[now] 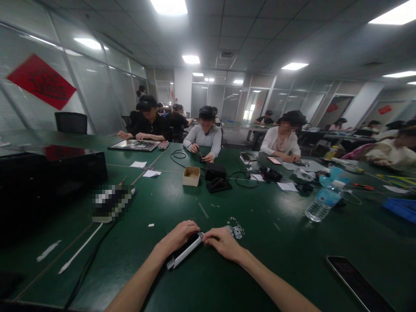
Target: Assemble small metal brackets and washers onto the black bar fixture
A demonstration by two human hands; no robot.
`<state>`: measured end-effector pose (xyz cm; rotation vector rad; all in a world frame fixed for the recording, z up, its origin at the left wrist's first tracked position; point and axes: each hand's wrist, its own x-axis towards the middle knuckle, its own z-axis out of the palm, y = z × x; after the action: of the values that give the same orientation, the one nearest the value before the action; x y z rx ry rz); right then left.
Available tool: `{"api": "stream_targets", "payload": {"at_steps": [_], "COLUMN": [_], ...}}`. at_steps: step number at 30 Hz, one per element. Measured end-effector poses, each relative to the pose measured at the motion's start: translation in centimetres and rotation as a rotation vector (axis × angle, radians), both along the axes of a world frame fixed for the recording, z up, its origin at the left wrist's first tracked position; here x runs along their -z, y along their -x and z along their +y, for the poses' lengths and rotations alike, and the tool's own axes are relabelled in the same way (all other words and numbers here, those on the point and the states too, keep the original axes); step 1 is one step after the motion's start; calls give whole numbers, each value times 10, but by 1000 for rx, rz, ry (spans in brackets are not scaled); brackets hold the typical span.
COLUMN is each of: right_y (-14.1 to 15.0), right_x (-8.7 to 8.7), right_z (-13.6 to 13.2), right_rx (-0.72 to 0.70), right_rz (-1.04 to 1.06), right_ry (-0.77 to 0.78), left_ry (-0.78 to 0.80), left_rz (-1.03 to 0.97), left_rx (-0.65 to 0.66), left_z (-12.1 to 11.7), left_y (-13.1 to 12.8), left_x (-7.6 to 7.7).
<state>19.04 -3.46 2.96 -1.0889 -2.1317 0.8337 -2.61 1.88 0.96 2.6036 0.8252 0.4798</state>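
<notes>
On the green table (136, 277) in front of me lies a long, narrow case (188, 252), white outside with a dark inner side. My left hand (181, 236) wraps over its far side and grips it near the upper end. At that same end my right hand (223, 242) has thumb and fingers pinched together; what they hold, if anything, is too small to name. Just beyond the right hand sit small grey metal parts (238, 234), with several little rings (232, 220) scattered beside them.
A phone (357, 281) lies at the right front. A water bottle (325, 201) stands farther right, near a blue tray (401, 210). Ahead are an open cardboard box (191, 177) and a black box (216, 172). A black monitor (52, 177) and cables occupy the left. Co-workers sit opposite.
</notes>
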Motion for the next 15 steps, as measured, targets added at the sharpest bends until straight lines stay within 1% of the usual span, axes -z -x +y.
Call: {"api": "stream_targets", "payload": {"at_steps": [3,5,8,11,15], "right_y": [0,0,2,3,3], "right_x": [-13,-20,-26,-26,-24], "right_z": [0,0,2,4,4], "right_rx": [-26,-42,-54,1,58], "right_rz": [-51,-104,-150,-161,-209], "right_ry": [93,92,-16,-123,-195], "left_ry": [12,18,22,21,6], "left_rz": [-2,-3,-7,-14,-38], "left_rx": [-7,-10,-11,-18,-63], "left_z": [-1,-1,-2,-2,-1], "left_y": [0,-1,0,0,1], "left_x": [0,-1,-1,-1,1]}}
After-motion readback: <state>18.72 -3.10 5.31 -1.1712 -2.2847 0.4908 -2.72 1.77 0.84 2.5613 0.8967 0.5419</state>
